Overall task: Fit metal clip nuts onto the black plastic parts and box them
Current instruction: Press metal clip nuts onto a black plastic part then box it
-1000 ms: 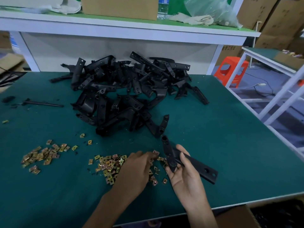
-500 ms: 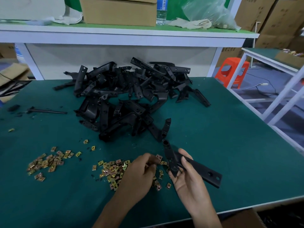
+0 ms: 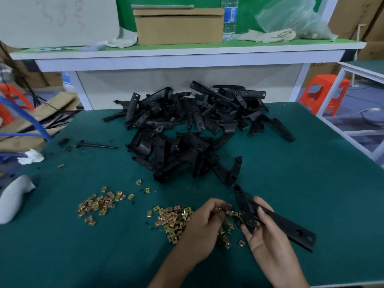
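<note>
**Clip in left hand, part in right, at the front edge**

Both hands are just inside the front edge of the table (image 3: 324,175).
- Left hand (image 3: 202,231): knuckles up, fingers curled, tips pinching a clip (image 3: 233,213) just beside the part. More brass shows under the fingers, count can't tell.
- Right hand (image 3: 265,238): palm up, fingers and thumb wrapped round the bend of one L-shaped part (image 3: 291,228). One leg points away, the other runs right with two holes at its end.

Room: bare green mat runs from the part to the right edge, and along the front to the left of the left hand. Past the right edge there's a floor gap, then a second bench (image 3: 365,69).

Clips: two piles.
- Near pile (image 3: 172,220) touches the left hand and lies partly under it.
- Left pile (image 3: 99,204) sits apart from it.
- At least four strays (image 3: 138,181): two between the piles and the heap, one by the right hand, one far left.

Middle: one heap (image 3: 193,129) of black parts, tangled, too many to count, reaching the back edge. One rod (image 3: 95,144) lies left of it. At the left edge there's a white moulded piece (image 3: 14,196), a crumpled tissue (image 3: 31,156) and cardboard (image 3: 41,121).

Far: the shelf (image 3: 187,54) overhangs the back edge. On it:
- one box (image 3: 178,26), flaps down, contents hidden
- one bottle (image 3: 229,17)
- one clear bag (image 3: 291,19), contents unclear
- rags (image 3: 268,35)
- a pale board (image 3: 58,19)

An orange stool (image 3: 324,92) stands off the back right corner, with cartons (image 3: 357,17) stacked behind it.
</note>
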Tool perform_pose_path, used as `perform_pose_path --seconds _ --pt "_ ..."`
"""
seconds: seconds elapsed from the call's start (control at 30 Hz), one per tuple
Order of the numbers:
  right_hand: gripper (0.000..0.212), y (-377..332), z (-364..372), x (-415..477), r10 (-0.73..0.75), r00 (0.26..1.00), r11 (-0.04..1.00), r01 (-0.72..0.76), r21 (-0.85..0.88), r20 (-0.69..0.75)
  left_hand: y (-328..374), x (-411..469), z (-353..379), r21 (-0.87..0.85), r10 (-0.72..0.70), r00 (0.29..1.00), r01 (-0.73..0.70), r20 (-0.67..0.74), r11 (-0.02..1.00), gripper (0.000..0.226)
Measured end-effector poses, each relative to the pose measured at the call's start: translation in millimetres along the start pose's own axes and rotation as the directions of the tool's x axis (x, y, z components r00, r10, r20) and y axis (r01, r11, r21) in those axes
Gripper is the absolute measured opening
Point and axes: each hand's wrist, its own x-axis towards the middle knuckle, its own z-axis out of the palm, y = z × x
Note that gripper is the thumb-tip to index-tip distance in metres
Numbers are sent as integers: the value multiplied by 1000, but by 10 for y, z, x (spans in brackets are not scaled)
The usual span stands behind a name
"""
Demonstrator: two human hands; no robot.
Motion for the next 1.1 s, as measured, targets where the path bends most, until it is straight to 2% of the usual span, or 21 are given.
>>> perform_pose_path --seconds 0.17,0.47,0.67,0.87,1.1 --pt "23 16 12 -5 -15 1000 1000 14 -8 -12 8 -10 -16 -125 -2 999 -3 -40 992 16" --pt "26 39 -19 1 -25 999 1000 26 15 -27 25 -51 19 -283 -25 1000 23 -4 959 20" --pt "30 36 -15 -12 -41 998 999 41 14 -43 0 -54 67 -459 -89 996 75 -8 885 18" --pt "33 45 -11 -47 -51 999 998 51 -24 14 -5 -33 184 -628 -215 977 178 18 758 12" --pt "36 44 5 -55 -70 996 996 73 -57 56 13 -7 199 -689 -273 961 217 29 692 13"
